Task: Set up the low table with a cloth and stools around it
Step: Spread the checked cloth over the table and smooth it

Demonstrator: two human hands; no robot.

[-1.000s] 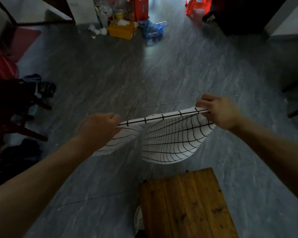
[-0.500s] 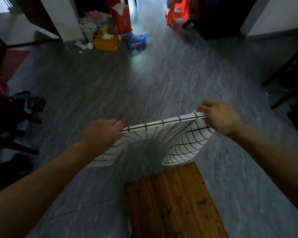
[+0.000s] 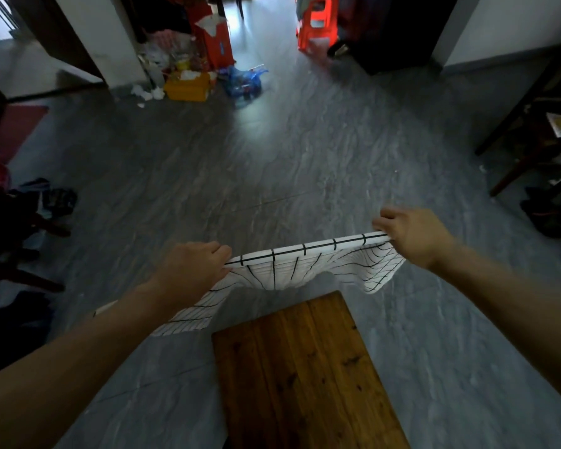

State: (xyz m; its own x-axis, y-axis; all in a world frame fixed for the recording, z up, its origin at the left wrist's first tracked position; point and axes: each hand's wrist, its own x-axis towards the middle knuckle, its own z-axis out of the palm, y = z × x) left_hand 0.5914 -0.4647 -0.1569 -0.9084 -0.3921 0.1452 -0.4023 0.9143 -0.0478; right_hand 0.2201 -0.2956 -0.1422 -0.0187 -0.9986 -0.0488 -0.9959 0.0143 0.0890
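A white cloth with a black grid (image 3: 292,267) hangs stretched in the air between my hands. My left hand (image 3: 193,268) grips its left top corner and my right hand (image 3: 412,234) grips the right top corner. The cloth sags and billows below its taut top edge, just beyond the far end of the low wooden table (image 3: 305,371), which stands on the grey floor close in front of me. Red plastic stools (image 3: 318,24) are stacked at the far end of the room.
Clutter lies at the back: a yellow box (image 3: 188,89), a blue bag (image 3: 243,81), a red bag (image 3: 214,40). Dark wooden furniture (image 3: 538,124) stands at the right, dark chairs and clothes (image 3: 10,228) at the left. Grey floor (image 3: 272,157) spreads between.
The view has tilted up, showing more of the room. My hands have spread apart and the cloth's top edge is pulled tighter; the hanging part has swung back under my arms.
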